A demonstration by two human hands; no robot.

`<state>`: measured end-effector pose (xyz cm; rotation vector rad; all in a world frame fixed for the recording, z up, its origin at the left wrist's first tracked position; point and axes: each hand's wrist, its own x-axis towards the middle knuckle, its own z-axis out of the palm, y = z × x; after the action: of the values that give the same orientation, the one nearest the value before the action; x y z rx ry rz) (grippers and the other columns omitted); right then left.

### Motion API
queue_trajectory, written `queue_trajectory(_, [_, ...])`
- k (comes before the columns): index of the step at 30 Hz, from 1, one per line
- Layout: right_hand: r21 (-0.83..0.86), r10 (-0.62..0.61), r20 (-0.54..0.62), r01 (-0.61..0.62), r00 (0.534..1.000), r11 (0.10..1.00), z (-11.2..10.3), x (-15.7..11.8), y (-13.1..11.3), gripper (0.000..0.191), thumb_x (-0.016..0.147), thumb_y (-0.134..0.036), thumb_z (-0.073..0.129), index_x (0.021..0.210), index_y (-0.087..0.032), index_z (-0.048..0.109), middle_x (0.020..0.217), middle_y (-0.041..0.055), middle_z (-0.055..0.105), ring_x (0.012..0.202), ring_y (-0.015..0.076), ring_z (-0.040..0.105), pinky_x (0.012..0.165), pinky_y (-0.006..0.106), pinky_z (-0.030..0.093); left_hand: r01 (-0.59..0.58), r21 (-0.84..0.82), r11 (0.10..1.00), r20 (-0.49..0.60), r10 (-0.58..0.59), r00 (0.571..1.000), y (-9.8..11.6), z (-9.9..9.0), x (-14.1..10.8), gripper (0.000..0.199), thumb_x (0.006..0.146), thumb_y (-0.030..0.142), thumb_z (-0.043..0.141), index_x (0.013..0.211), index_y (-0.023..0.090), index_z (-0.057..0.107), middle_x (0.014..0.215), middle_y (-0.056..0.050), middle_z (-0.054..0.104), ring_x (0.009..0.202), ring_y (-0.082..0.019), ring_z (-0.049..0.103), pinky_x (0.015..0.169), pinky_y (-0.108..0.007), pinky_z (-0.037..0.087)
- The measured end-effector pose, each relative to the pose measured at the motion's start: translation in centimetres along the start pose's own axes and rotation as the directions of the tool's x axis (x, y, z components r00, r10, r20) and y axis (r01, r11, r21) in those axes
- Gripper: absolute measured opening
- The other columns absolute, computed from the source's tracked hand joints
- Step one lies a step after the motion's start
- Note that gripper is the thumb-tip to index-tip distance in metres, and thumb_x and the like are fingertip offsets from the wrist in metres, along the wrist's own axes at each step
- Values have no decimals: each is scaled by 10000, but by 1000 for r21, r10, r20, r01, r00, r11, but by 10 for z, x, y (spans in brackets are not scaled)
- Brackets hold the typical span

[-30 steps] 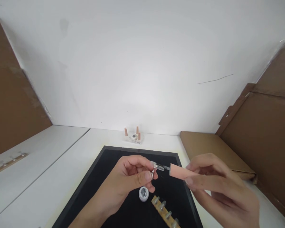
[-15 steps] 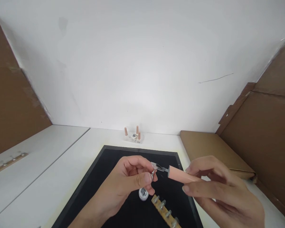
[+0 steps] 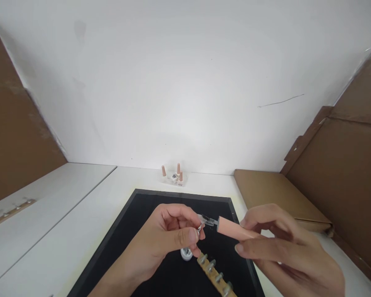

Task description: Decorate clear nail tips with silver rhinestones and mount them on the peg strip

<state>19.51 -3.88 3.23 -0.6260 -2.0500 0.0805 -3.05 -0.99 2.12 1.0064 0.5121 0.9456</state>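
Thumb and fingers of my left hand (image 3: 173, 237) pinch a small silvery metal piece (image 3: 199, 229), with a clear nail-shaped tip (image 3: 207, 220) above it. My right hand (image 3: 284, 247) grips a peach-coloured cap (image 3: 235, 229) whose brush points left and meets the clear tip. Below my left fingers, a small round white pot (image 3: 186, 253) with silvery contents is partly covered. A wooden strip (image 3: 218, 278) bearing several metal-and-clear pegs lies on the black mat (image 3: 160, 272).
A clear holder (image 3: 173, 181) with peach-capped bottles stands by the white wall. Another pegged strip (image 3: 10, 213) lies at far left. A flat cardboard box (image 3: 278, 196) is at right, and cardboard panels stand on both sides.
My right hand and the peach cap have shifted slightly left. My left hand has barely moved and still pinches the metal piece.
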Motion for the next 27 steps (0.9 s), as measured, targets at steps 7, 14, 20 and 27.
queue_trajectory(7, [-8, 6, -12, -6, 1000, 1000, -1, 2, 1, 365, 814, 53, 498, 917, -258, 657, 892, 31, 560, 700, 121, 612, 525, 231, 522, 2, 35, 999, 2, -2, 1000, 0, -2, 0, 138, 689, 300, 863, 755, 202, 792, 699, 6, 731, 555, -84, 672, 554, -165, 544])
queue_trajectory(14, [96, 93, -151, -79, 984, 992, 2, 0, 2, 282, 809, -3, 600, 910, -251, 692, 873, 33, 566, 710, 142, 603, 507, 241, 506, -19, 88, 996, -30, 22, 999, 1, -5, -2, 99, 713, 257, 848, 729, 185, 781, 750, 0, 721, 602, -80, 658, 601, -166, 528])
queue_trajectory(20, [264, 253, -276, -180, 927, 948, 10, -4, 1, 341, 854, -61, 625, 1104, -288, 674, 868, 22, 618, 694, 142, 607, 542, 253, 520, -81, 188, 979, -47, 92, 995, 2, -4, -3, 80, 757, 231, 812, 718, 181, 763, 720, 9, 655, 691, -104, 629, 679, -206, 519])
queue_trajectory(27, [175, 259, -212, -224, 942, 959, 8, 3, 4, 112, 902, -200, 612, 956, -242, 701, 671, -3, 612, 593, 129, 595, 513, 231, 484, -180, 288, 941, -65, 206, 976, 1, -1, -1, 60, 788, 189, 775, 730, 184, 763, 815, -9, 670, 738, -112, 609, 710, -216, 494])
